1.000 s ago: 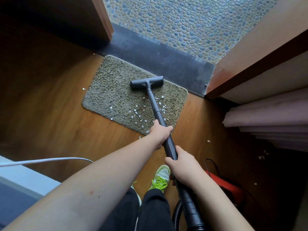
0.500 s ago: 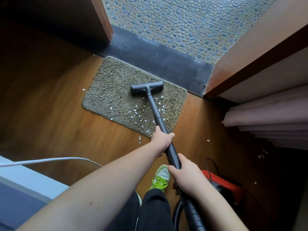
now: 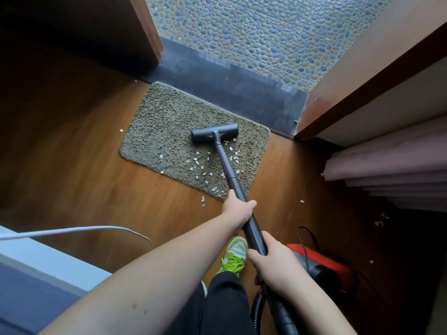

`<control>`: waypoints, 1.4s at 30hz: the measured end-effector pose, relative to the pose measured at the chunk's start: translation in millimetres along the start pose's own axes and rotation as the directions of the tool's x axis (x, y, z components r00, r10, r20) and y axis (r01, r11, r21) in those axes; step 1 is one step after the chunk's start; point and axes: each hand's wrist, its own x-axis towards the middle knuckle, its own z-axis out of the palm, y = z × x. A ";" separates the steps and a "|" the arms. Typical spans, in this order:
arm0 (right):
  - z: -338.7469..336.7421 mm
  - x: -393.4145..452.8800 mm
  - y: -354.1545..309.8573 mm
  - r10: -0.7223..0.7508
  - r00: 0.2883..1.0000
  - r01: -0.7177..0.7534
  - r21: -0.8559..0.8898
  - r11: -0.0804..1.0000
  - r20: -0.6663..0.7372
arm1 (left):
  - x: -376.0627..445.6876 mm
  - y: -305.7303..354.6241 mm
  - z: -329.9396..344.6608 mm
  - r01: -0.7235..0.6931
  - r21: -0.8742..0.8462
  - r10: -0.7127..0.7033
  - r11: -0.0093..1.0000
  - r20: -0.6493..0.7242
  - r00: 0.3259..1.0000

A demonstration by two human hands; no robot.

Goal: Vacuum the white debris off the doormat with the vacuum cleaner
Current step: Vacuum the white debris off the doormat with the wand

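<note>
Right hand [image 3: 275, 262] wraps the vacuum wand [image 3: 242, 197] low, just above the hose [image 3: 257, 308]. Left hand [image 3: 238, 209] grips the wand farther up, over bare wood floor [image 3: 72, 165] beside the doormat's near edge. Red vacuum body [image 3: 324, 262] sits right of the green shoe [image 3: 233, 256]. Nozzle head [image 3: 214, 132] rests on the doormat [image 3: 164, 131] near its far-right corner; white debris [image 3: 200, 163] is scattered between nozzle and near edge, a few bits on the floor. Dark threshold [image 3: 242, 93] borders the mat's far side.
</note>
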 end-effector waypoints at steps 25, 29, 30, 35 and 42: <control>13.4 -50.2 30.3 0.039 0.999 -0.039 0.023 0.999 0.005 | -49.3 -38.4 10.4 0.008 0.081 -0.010 0.997 0.019 1.000; 14.0 -58.9 37.4 0.052 0.999 -0.052 0.016 0.999 -0.002 | -55.7 -44.9 16.0 0.007 0.084 -0.009 0.996 0.023 1.000; 14.3 -60.9 38.9 0.054 0.999 -0.054 0.019 0.998 -0.005 | -58.0 -46.3 16.8 0.006 0.096 -0.008 0.995 0.024 1.000; 13.8 -70.2 44.4 0.061 0.998 -0.061 0.027 0.998 -0.002 | -61.3 -56.3 21.9 -0.008 0.182 0.004 0.983 0.022 1.000; 14.1 -76.1 48.2 0.085 0.996 -0.085 0.005 0.996 -0.007 | -64.2 -63.9 26.3 -0.001 0.248 -0.002 0.969 0.015 1.000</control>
